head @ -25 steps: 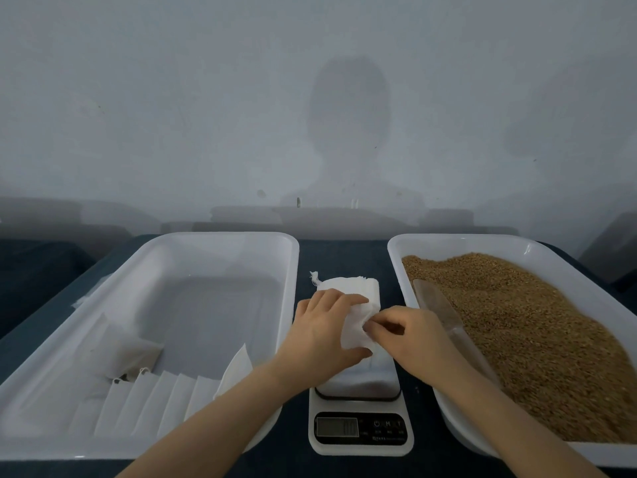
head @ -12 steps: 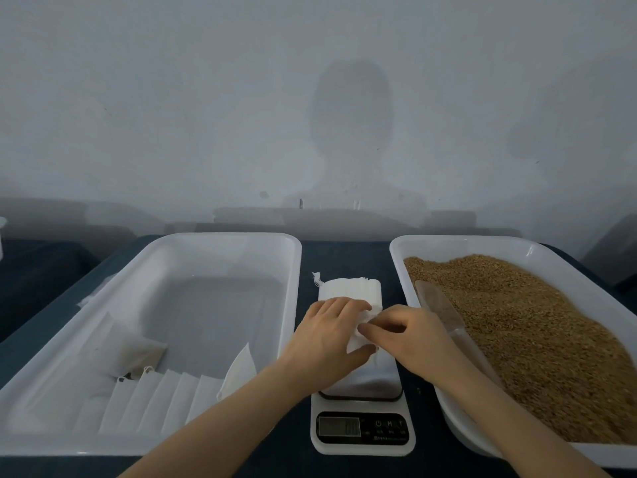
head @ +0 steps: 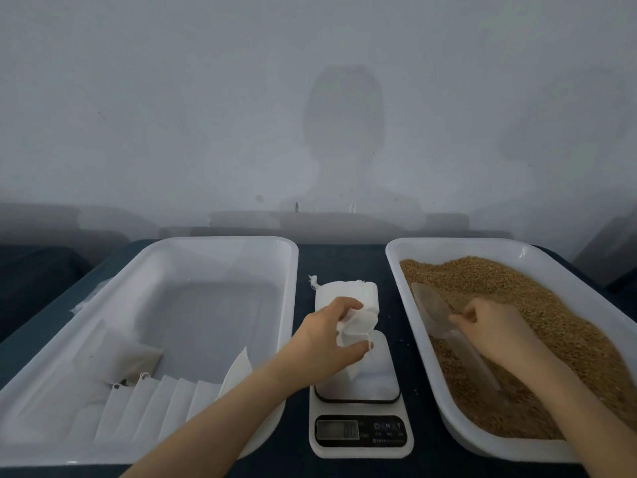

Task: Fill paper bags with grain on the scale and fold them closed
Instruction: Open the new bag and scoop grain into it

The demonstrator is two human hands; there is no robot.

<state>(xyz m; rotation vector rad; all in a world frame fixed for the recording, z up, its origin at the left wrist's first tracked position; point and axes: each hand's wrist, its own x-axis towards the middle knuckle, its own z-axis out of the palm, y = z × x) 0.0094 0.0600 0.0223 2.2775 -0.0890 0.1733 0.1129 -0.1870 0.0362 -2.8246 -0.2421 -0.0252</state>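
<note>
Head view is showing a small white paper bag (head: 358, 326) being held over the platform of the scale (head: 360, 439) at lower centre, its mouth rounded open; the left hand (head: 320, 336) is pinching it between curled fingers and thumb. Right of centre, the right hand (head: 496, 332) is curling its fingers round the clear scoop (head: 432, 307) lying on the brown grain (head: 568, 339) in the right tray (head: 448, 244). A stack of bags (head: 344, 293) is lying just behind the scale, and flat bags (head: 155, 405) are lining the near end of the left tray (head: 220, 244).

Left hand (head: 320, 339), right hand (head: 493, 329) bare; both forearms (head: 224, 419) bare to frame edge; fingers (head: 344, 305) slim.
</note>
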